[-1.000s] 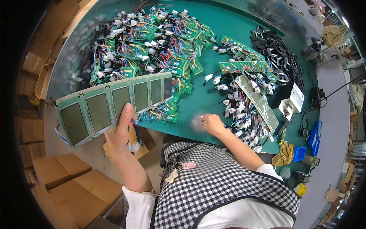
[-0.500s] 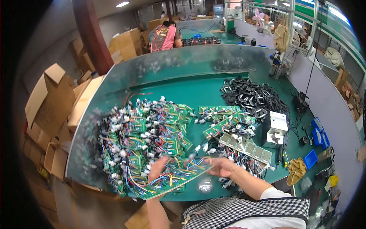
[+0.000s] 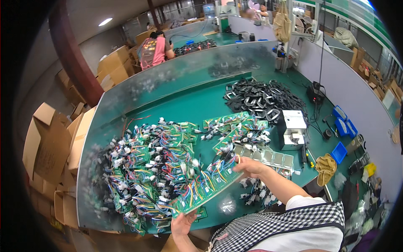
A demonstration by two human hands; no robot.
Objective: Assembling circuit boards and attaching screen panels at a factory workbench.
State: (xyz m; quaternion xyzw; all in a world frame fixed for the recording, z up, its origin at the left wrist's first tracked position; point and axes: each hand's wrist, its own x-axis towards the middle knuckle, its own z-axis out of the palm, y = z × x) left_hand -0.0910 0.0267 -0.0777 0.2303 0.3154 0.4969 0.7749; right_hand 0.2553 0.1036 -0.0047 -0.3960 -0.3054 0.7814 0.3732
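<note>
Between my two hands a long green circuit board panel [image 3: 210, 190] with coloured wires is held tilted above the table's near edge. My left hand [image 3: 183, 222] grips its near-left end, fingers closed on it. At the far-right end my right hand [image 3: 250, 167] pinches the board, thumb on top. A large heap of wired circuit boards [image 3: 147, 168] with white connectors spreads over the table to the left. Beyond my right hand lie more wired boards [image 3: 239, 134] and a panel with square grey screens [image 3: 270, 157].
Black plastic frames [image 3: 264, 98] are heaped at the back. A white and black machine [image 3: 293, 130] stands right, near blue bins [image 3: 345, 122] and a tan cloth [image 3: 325, 169]. Cardboard boxes [image 3: 50, 147] line the left. Past the metal partition sits a person [image 3: 154, 50].
My left hand has shifted from the board's side to its near-left end. The board has swung steeper, its right end raised, and the wires now stand up more. My view has turned slightly.
</note>
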